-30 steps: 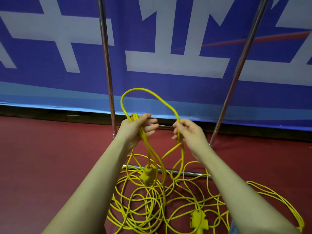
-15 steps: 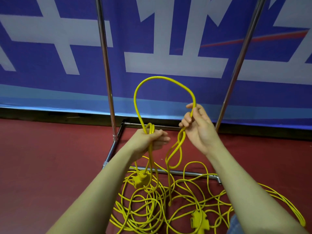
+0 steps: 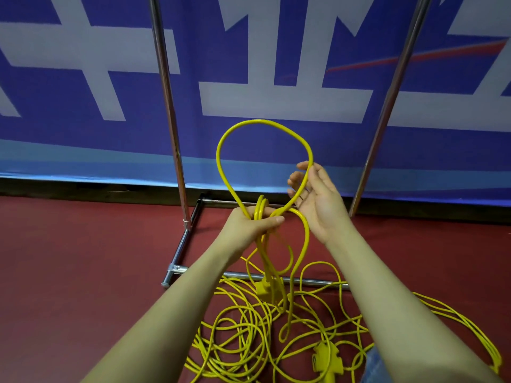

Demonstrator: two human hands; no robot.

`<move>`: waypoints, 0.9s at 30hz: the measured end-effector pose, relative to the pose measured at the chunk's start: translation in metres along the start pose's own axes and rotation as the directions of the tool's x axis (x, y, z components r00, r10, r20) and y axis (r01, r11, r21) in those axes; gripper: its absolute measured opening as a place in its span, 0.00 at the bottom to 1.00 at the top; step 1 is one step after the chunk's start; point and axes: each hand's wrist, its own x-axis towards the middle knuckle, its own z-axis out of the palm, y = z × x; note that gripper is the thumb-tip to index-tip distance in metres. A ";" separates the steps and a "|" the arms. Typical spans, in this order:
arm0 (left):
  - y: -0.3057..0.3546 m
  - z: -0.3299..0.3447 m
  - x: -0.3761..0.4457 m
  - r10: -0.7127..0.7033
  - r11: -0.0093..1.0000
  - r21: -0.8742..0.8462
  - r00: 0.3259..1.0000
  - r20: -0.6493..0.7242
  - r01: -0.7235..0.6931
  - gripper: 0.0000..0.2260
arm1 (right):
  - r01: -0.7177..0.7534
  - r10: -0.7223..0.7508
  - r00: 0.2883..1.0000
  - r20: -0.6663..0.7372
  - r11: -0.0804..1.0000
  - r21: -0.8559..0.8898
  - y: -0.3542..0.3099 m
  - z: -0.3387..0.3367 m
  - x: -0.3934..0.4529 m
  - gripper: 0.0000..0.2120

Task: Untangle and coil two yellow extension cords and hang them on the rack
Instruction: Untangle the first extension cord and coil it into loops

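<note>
Two yellow extension cords lie tangled in a pile (image 3: pixel 249 335) on the red floor in front of me. My left hand (image 3: pixel 253 222) grips a small bundle of gathered cord loops, with a yellow plug (image 3: pixel 264 287) dangling below it. A large loop (image 3: pixel 249 125) of the same cord arches up from that hand to my right hand (image 3: pixel 315 197), which holds the strand between its fingertips, palm turned toward me. A yellow multi-outlet socket (image 3: pixel 326 360) lies on the pile near my right forearm. The chrome rack's left upright (image 3: pixel 168 106) and right upright (image 3: pixel 392 87) rise just behind.
The rack's base bars (image 3: pixel 179 250) lie on the red floor under the cords. A blue and white banner (image 3: pixel 276 100) covers the wall behind. More cord loops (image 3: pixel 470 330) trail off to the right.
My right hand rose and opened its palm toward me, feeding the big loop over toward my left hand. The left hand lowered slightly and the loop grew wider.
</note>
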 end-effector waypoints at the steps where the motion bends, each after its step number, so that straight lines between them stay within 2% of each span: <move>1: 0.002 0.001 -0.001 0.007 1.000 0.008 0.999 -0.034 -0.007 0.02 | 0.002 -0.006 1.000 -0.031 0.992 -0.124 0.001 -0.004 0.002 0.11; 4: 0.005 -0.003 0.002 -0.020 0.998 -0.060 0.990 -0.137 0.012 0.03 | -0.060 0.041 0.998 -0.052 0.899 -0.434 0.004 -0.017 0.000 0.07; 6: 0.005 -0.007 0.003 -0.046 0.994 -0.104 0.984 -0.174 0.028 0.03 | -0.178 0.199 0.980 -0.008 0.856 -0.485 0.007 -0.021 -0.008 0.05; 8: 0.006 -0.010 0.002 -0.057 0.989 -0.143 0.979 -0.193 0.029 0.05 | -0.215 0.273 0.961 0.051 0.846 -0.488 0.009 -0.018 -0.015 0.06; 12: 0.011 -0.011 0.000 0.005 0.987 -0.155 0.968 -0.251 -0.046 0.06 | -0.153 0.203 0.978 0.038 0.833 -0.531 0.006 -0.007 -0.014 0.10; 18: 0.014 -0.007 -0.002 0.058 0.976 -0.185 0.952 -0.299 -0.118 0.05 | -0.106 0.218 0.974 0.067 0.692 -0.714 0.002 0.001 -0.018 0.13; 21: 0.016 -0.003 -0.002 0.061 0.962 -0.231 0.944 -0.325 -0.142 0.05 | -0.069 0.192 0.978 0.085 0.676 -0.734 0.002 0.002 -0.017 0.15; 25: 0.020 0.002 0.003 0.016 0.940 -0.300 0.898 -0.440 -0.163 0.08 | -0.011 0.071 0.996 0.050 0.673 -0.739 0.007 -0.002 -0.015 0.15; 27: 0.021 0.000 0.006 0.005 0.924 -0.337 0.887 -0.461 -0.180 0.09 | 0.025 -0.036 0.999 0.003 0.634 -0.773 0.012 -0.008 -0.015 0.14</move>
